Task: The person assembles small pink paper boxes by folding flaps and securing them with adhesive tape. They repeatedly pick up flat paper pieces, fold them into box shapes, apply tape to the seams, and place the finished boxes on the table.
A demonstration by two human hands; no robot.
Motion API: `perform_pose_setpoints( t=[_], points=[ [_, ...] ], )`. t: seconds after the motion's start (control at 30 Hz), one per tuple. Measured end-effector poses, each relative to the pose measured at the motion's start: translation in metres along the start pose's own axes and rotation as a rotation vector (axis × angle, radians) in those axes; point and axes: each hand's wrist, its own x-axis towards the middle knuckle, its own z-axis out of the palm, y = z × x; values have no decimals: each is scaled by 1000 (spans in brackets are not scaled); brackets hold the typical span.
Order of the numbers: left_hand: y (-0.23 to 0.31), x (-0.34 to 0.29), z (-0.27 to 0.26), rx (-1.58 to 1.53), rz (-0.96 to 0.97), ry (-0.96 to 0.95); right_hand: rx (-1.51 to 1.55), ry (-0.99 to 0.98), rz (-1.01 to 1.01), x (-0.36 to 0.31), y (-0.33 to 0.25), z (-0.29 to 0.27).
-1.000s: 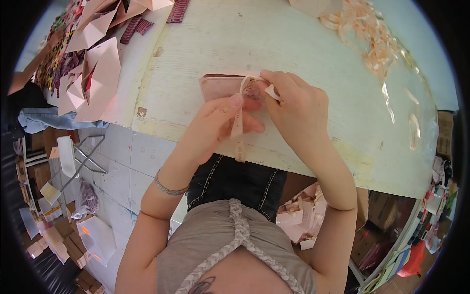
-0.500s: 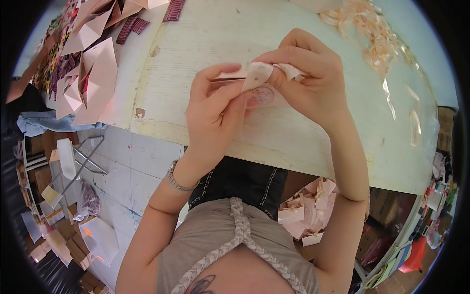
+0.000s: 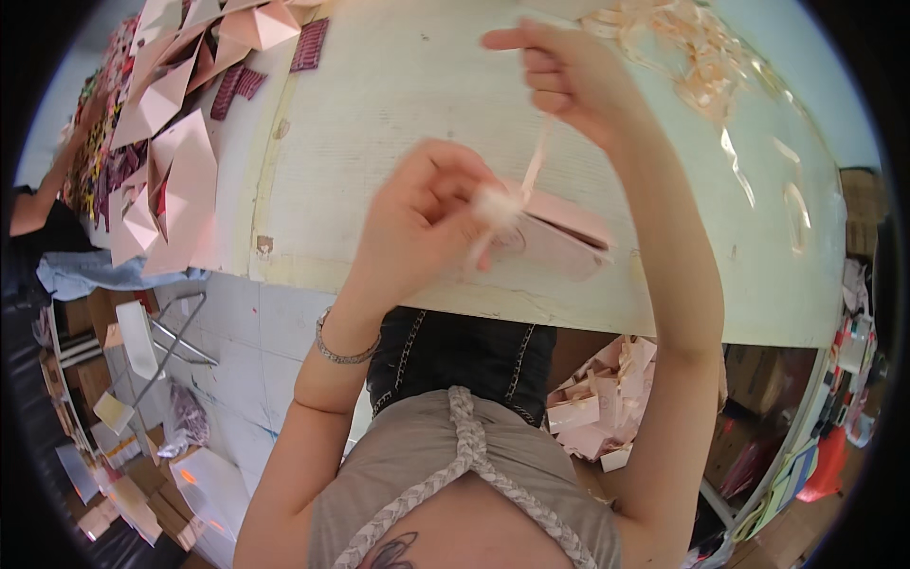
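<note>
A slim pale pink box (image 3: 569,248) is tilted just above or on the table's near part, with a dark slot along its edge. My left hand (image 3: 417,213) is closed on the box's left end, its thumb and fingers pinching a whitish, motion-blurred bunch of ribbon there. From that bunch a pale peach ribbon (image 3: 536,169) runs taut up to my right hand (image 3: 573,85). The right hand is raised over the table with its fingers curled round the ribbon and its forefinger pointing left. Where the ribbon wraps the box is hidden by the left fingers.
A heap of peach ribbons (image 3: 706,47) lies at the far right of the white table (image 3: 379,104). Folded pink card pieces (image 3: 180,180) and maroon striped pieces (image 3: 308,43) are at the left. Below the table's edge stands a pile of pink boxes (image 3: 607,398). Another person's arm (image 3: 57,180) shows at far left.
My right hand has moved up and away from the left, drawing the ribbon out straight. The box now extends to the right of my left hand, its slot showing.
</note>
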Motion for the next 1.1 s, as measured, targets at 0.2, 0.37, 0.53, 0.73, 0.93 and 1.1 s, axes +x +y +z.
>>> perform_pose_setpoints(
  t=[0.2,0.37,0.53,0.73,0.93,1.1],
  points=[
    [16,13,22,259,-40,-33,104,-247,-35,9,-38,28],
    [-1,14,17,450,251,4,-931,-302,-754,-71,-24,93],
    [-8,24,30,466,203,-10,-684,-425,-861,-149,19,87],
    [-5,26,35,755,570,45,-535,597,-510,-140,67,45],
    [-6,25,36,916,641,135,-570,537,-291,-130,74,31],
    [0,34,21,925,708,43,-1185,663,-937,-101,72,1]
  ],
)
